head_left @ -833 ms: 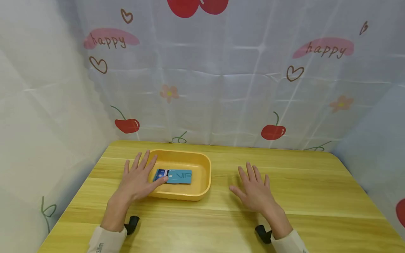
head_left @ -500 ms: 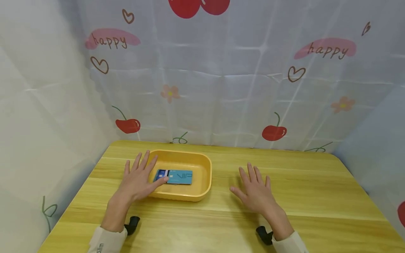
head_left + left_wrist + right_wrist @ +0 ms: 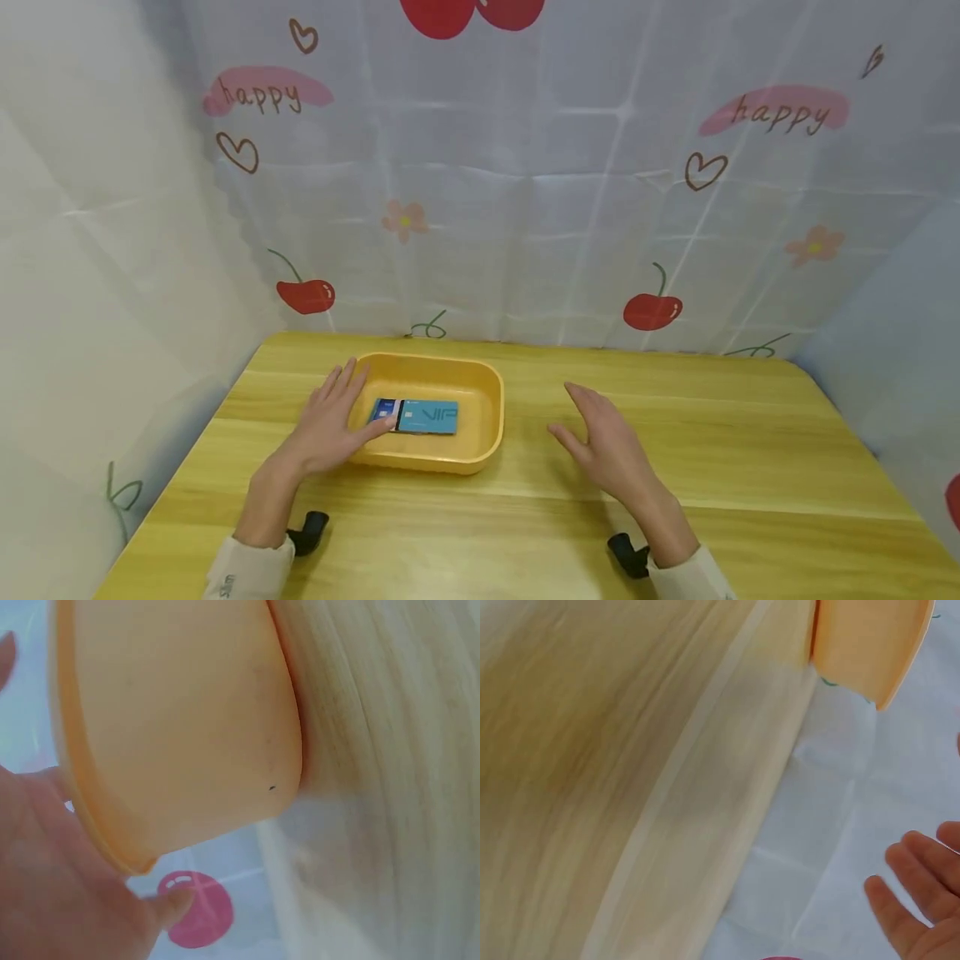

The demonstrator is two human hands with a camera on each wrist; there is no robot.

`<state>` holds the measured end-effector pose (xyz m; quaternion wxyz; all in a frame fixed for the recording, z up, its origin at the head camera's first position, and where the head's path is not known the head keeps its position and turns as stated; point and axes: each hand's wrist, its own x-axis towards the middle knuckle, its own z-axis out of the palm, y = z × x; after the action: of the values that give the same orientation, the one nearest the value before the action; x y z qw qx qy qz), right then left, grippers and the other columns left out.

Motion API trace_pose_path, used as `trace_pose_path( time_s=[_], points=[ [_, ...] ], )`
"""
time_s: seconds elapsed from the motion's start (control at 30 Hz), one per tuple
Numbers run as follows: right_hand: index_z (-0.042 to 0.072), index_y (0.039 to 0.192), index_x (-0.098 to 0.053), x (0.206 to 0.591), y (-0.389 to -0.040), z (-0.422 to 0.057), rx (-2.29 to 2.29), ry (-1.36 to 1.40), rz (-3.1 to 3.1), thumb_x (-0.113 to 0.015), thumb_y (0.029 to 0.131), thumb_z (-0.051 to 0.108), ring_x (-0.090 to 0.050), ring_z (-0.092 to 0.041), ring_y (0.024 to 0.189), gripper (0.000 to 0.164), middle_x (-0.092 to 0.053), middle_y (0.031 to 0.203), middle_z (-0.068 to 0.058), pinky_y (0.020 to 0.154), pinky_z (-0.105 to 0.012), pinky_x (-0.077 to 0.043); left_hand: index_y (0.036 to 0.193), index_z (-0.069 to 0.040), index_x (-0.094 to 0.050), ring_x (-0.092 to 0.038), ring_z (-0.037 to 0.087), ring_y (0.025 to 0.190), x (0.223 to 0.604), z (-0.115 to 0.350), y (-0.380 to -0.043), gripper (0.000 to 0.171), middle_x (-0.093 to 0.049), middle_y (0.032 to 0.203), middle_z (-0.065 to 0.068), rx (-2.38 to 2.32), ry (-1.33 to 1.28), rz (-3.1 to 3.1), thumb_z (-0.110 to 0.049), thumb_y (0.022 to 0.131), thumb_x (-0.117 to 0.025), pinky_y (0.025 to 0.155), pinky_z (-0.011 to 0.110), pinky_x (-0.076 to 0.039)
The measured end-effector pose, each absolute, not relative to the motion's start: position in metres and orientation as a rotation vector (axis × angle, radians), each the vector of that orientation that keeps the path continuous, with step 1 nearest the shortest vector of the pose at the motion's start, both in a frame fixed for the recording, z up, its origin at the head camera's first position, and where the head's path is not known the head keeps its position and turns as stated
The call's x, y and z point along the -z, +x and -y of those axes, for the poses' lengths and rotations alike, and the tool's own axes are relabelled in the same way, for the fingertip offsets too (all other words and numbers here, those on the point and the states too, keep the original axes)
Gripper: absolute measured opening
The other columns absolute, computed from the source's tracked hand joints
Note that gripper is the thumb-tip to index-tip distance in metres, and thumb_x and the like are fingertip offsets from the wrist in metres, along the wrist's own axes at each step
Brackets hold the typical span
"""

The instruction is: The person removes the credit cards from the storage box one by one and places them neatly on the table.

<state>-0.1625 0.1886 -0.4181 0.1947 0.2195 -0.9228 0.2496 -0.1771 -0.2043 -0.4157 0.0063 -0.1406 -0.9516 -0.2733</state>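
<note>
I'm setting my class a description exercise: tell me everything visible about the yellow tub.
The yellow tub is a rounded rectangle, open on top, with a projecting rim and smooth walls that look plastic. The left wrist view shows a small dark mark on its outer wall. It sits upright on the wood-patterned table, left of the middle, with overlapping blue cards lying inside. The left hand overlaps its left end; whether they touch is unclear.

Table (image 3: pixel 735 442): yellow wood-grain top, streaks side to side, far corners rounded. Directly on it, left of centre, near far edge: yellow-orange tray (image 3: pixel 435 379), upright; base seems flat, wrist views being soft.
</note>
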Motion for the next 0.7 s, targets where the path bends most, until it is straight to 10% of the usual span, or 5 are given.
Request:
trace_pose_path(
  time_s=[0.7],
  points=[
    [-0.001, 0.123, -0.065, 0.411, -0.171, -0.142, -0.846, 0.789, 2.359, -0.078, 0.085, 0.022, -0.06, -0.031, 0.109, 0.046, -0.065, 0.117, -0.014, 0.089, -0.048, -0.051, 0.155, -0.002, 0.015, -0.003, 0.044, 0.146, 0.431, 0.225, -0.174, 0.131, 0.009, 0.161, 0.023, 1.488, -0.393, 2.889, -0.035, 0.076, -0.085, 0.111, 0.065, -0.01]
  ],
)
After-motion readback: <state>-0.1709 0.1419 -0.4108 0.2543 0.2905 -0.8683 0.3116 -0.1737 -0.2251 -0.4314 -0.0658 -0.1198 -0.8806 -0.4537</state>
